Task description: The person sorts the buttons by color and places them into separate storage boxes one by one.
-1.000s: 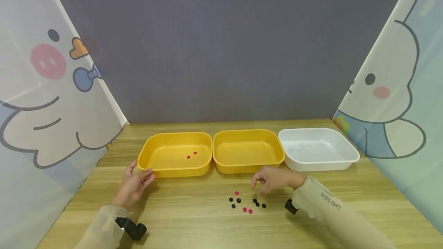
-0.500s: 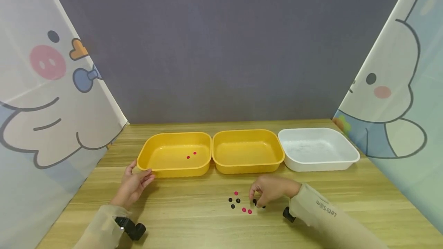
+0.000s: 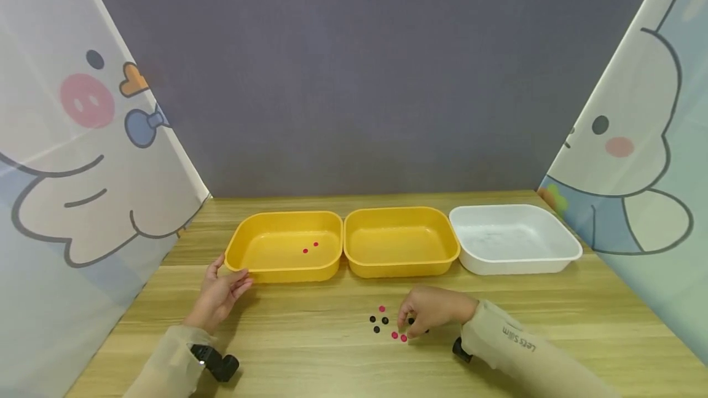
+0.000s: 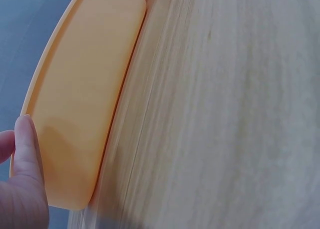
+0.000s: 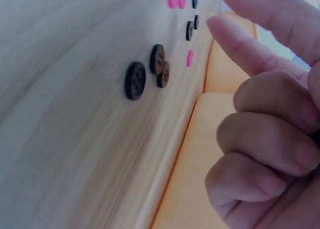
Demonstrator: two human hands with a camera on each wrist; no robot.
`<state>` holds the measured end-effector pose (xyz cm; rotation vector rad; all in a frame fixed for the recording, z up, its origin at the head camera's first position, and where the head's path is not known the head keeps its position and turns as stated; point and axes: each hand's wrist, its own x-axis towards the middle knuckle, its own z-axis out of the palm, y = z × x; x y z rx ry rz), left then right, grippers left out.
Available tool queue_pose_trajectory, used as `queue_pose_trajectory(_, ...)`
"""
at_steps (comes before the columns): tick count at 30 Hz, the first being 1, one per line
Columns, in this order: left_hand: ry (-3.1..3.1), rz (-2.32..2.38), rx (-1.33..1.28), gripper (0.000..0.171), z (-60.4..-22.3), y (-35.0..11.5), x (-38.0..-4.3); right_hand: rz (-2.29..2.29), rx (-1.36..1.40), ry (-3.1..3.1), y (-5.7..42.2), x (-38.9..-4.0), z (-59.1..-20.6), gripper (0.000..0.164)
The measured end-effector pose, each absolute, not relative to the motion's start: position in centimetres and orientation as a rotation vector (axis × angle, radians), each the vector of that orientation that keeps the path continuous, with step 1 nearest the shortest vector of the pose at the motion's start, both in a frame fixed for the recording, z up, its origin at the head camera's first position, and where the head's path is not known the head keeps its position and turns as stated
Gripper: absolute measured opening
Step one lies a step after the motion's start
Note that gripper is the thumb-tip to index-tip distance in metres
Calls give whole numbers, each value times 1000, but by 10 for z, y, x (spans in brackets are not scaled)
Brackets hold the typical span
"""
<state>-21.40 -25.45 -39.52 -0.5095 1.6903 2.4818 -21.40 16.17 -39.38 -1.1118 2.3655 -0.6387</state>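
My left hand (image 3: 217, 296) holds the near left corner of the left yellow tray (image 3: 287, 276); in the left wrist view its thumb (image 4: 26, 149) lies along the outer wall. Over the table, my right hand (image 3: 428, 310) hovers above loose buttons, thumb and index finger extended and apart, the other fingers curled in the right wrist view. Nothing shows between its fingertips. Beneath them lie two pink buttons (image 3: 404, 338) side by side. Several black buttons (image 5: 135, 81) with holes lie around, some partly hidden by the hand in the head view. Another pink button (image 3: 382, 309) lies farther back.
Two pink buttons (image 3: 305, 251) lie inside the left yellow tray. Beside it stand a second yellow tray (image 3: 401, 269) and a white tray (image 3: 520, 266), in a row. A grey panel (image 3: 365, 78) closes off the back of the wooden table (image 3: 310, 349); printed cloths flank it.
My right hand has lowered towards the table and shifted slightly left, from over the black buttons to the pink pair. My left hand stays at the tray corner. The head view has shifted slightly.
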Motion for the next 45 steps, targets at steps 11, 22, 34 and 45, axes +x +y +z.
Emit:
queue_pose_trajectory(11,1689,2481,-528,84,-392,-255,-216,-348,-1325,2534,154,-208,-396,10)
queue_pose_trajectory(22,1703,2487,-500,82,-394,-254,-216,-326,-1314,2563,152,-207,-402,10)
queue_pose_trajectory(34,1692,2491,-528,81,-398,-252,-212,-230,-1321,2589,151,-205,-399,8)
queue_pose_trajectory(45,1665,2514,-547,83,-394,-252,-213,-246,-1301,2584,151,-205,-397,13)
